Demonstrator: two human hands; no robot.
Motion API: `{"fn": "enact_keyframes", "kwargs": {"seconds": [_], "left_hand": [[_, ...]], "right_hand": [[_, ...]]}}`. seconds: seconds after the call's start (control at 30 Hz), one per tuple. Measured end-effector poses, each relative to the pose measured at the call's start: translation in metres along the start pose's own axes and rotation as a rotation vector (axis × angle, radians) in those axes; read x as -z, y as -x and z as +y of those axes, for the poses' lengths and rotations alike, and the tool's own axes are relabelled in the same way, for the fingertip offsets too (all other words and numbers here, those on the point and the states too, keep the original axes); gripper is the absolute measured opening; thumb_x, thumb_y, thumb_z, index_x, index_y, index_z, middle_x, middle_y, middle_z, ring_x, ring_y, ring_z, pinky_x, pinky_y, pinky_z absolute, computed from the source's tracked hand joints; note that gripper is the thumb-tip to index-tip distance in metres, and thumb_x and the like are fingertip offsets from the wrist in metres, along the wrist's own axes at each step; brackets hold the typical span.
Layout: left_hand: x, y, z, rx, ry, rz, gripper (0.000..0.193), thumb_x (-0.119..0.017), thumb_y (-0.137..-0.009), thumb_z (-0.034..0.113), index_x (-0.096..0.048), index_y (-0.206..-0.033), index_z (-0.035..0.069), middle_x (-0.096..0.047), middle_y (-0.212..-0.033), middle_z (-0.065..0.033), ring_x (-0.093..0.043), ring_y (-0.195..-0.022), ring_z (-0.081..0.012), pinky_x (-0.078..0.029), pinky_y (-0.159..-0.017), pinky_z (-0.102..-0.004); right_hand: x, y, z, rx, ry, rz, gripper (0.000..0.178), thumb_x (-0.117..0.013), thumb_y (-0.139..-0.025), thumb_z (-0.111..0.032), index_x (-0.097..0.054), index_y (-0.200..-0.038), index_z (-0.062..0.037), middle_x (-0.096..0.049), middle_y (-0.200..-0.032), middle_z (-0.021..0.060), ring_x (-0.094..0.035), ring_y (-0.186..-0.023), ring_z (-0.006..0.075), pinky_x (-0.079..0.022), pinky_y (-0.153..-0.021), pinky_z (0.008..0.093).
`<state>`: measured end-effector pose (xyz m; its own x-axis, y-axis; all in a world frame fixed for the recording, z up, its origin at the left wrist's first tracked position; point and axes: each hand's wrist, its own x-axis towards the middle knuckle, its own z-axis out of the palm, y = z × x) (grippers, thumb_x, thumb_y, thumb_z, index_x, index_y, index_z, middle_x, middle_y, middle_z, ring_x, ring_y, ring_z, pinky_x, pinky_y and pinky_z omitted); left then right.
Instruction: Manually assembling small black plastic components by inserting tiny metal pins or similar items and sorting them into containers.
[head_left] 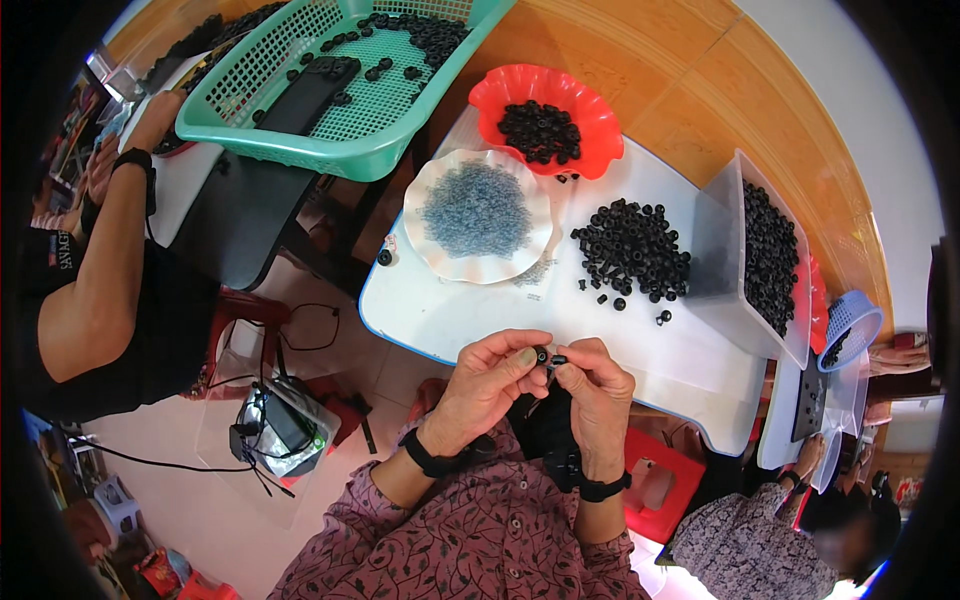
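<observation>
At the near edge of the white table (420, 318), head view | left hand (478, 392): thumb and forefinger closed on a small round black part (542, 356), held at their tips | right hand (597, 395): fingertips pinching a small black piece (560, 360), just beside the first | heap of black parts (632, 248): on the tabletop beyond.

On the table (420, 315), a plate (467, 267) lies left, with a bowl (597, 110) behind it to the right. A pile (630, 245) is right of the plate; a box (715, 235) stands right of this pile. Left hand (482, 388) and right hand (598, 400) are at the near edge.
</observation>
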<state>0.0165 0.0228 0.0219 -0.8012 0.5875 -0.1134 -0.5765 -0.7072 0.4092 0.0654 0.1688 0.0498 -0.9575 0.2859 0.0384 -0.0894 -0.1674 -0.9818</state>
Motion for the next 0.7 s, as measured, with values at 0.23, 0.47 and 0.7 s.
{"fn": "enact_keyframes", "kwargs": {"seconds": [0.23, 0.47, 0.7], "left_hand": [[0.003, 0.0, -0.003, 0.012, 0.033, -0.013, 0.022, -0.054, -0.097, 0.006, -0.059, -0.115, -0.005, -0.065, -0.098, -0.0115, -0.067, -0.081, -0.016, -0.06, -0.073, -0.0296], [0.003, -0.002, -0.005, -0.006, 0.019, -0.029, 0.022, -0.054, -0.097, 0.006, -0.058, -0.115, -0.005, -0.066, -0.098, -0.0128, -0.069, -0.082, -0.0179, -0.061, -0.074, -0.0306], [0.004, -0.003, -0.007, -0.04, -0.01, -0.029, 0.022, -0.054, -0.096, 0.005, -0.058, -0.115, -0.004, -0.066, -0.101, -0.0138, -0.068, -0.086, -0.0178, -0.061, -0.077, -0.032]], "right_hand": [[-0.003, 0.001, 0.001, -0.044, -0.035, 0.024, 0.019, -0.069, -0.081, 0.007, -0.071, -0.099, -0.0007, -0.062, -0.095, 0.0052, -0.059, -0.087, 0.012, -0.046, -0.078, 0.0213], [-0.003, 0.001, 0.005, -0.022, -0.045, 0.046, 0.017, -0.07, -0.081, 0.006, -0.071, -0.097, -0.0009, -0.062, -0.093, 0.0049, -0.059, -0.086, 0.0118, -0.046, -0.077, 0.0214], [-0.003, 0.001, 0.011, 0.006, -0.07, 0.064, 0.018, -0.07, -0.08, 0.007, -0.07, -0.096, -0.0006, -0.063, -0.094, 0.0065, -0.059, -0.087, 0.0133, -0.046, -0.079, 0.0232]]}}
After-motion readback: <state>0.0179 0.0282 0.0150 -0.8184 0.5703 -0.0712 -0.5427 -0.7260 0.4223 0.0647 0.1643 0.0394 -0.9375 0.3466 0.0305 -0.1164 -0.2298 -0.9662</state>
